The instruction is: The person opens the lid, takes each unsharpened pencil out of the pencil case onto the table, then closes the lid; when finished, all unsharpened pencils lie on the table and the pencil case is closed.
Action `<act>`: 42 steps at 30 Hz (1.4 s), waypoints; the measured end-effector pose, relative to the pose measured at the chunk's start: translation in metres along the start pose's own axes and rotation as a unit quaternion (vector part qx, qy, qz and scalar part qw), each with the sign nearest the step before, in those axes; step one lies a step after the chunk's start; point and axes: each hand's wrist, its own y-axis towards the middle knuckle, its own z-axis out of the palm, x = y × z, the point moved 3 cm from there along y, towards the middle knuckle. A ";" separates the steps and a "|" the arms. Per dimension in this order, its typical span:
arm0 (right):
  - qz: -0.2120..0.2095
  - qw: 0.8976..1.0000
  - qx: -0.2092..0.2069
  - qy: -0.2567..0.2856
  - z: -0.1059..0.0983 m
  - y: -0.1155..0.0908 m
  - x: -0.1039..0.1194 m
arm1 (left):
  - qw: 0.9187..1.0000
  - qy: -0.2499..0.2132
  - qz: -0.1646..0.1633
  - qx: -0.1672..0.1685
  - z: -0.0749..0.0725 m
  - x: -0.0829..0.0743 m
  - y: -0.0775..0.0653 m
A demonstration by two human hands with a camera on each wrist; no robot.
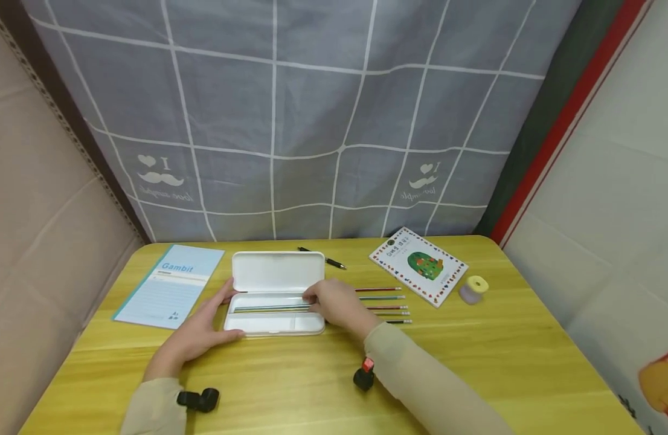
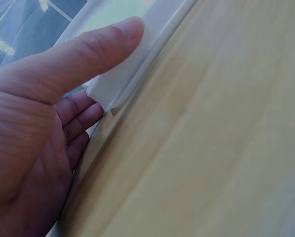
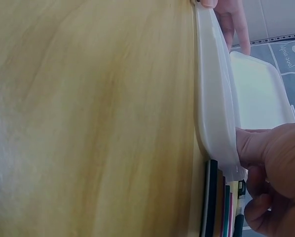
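A white pencil case (image 1: 274, 324) lies with its lid (image 1: 278, 272) raised. Several striped pencils (image 1: 269, 309) lie lengthwise inside it. My left hand (image 1: 200, 331) spans the case's left end, thumb at the front corner and fingers along the side. In the left wrist view, the thumb (image 2: 103, 52) overlaps the case's white edge. My right hand (image 1: 338, 305) reaches into the case's right end, its fingers bent over the pencils' ends. In the right wrist view, the right thumb (image 3: 251, 147) dips past the rim; I cannot tell whether a pencil is pinched there.
Several more pencils (image 1: 391, 307) lie right of the case, partly behind the right hand. A black pen (image 1: 336, 263) lies behind the case. At left is a blue notebook (image 1: 173, 287); at right, a white booklet (image 1: 419, 266) and a yellow-topped roll (image 1: 473, 289). A grey checked cloth (image 1: 307, 109) hangs behind.
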 end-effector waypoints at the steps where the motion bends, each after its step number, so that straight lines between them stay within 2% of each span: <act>1: -0.001 1.000 0.003 0.002 0.001 0.000 0.000 | 1.000 0.000 0.000 0.001 0.000 0.000 0.000; 5: 0.004 1.000 0.009 0.020 0.007 -0.003 -0.002 | 1.000 0.000 0.000 0.004 0.002 0.000 -0.001; 8: 0.006 0.999 -0.008 0.042 0.009 -0.005 -0.006 | 1.000 -0.002 0.000 0.004 0.002 0.000 -0.001; 12: 0.015 0.993 -0.036 0.108 0.008 -0.011 -0.012 | 1.000 -0.005 0.008 0.004 0.003 -0.001 0.001; 19: 0.028 0.968 -0.117 0.221 -0.008 -0.027 -0.029 | 1.000 -0.009 0.019 0.000 0.003 -0.001 0.005; 22: 0.011 0.958 -0.148 0.245 -0.020 -0.039 -0.042 | 1.000 -0.010 0.016 -0.001 0.003 -0.001 0.005; 28: -0.034 0.945 -0.178 0.274 -0.039 -0.065 -0.081 | 1.000 -0.007 0.013 -0.003 0.003 0.002 0.002; 33: -0.030 0.932 -0.177 0.314 -0.050 -0.088 -0.111 | 1.000 -0.004 0.015 -0.006 0.002 0.005 0.000; 36: -0.028 0.932 -0.180 0.313 -0.055 -0.101 -0.125 | 1.000 -0.007 0.017 -0.008 0.001 0.006 0.000; 42: -0.019 0.942 -0.192 0.275 -0.057 -0.123 -0.143 | 1.000 -0.012 0.015 -0.006 0.001 0.007 0.001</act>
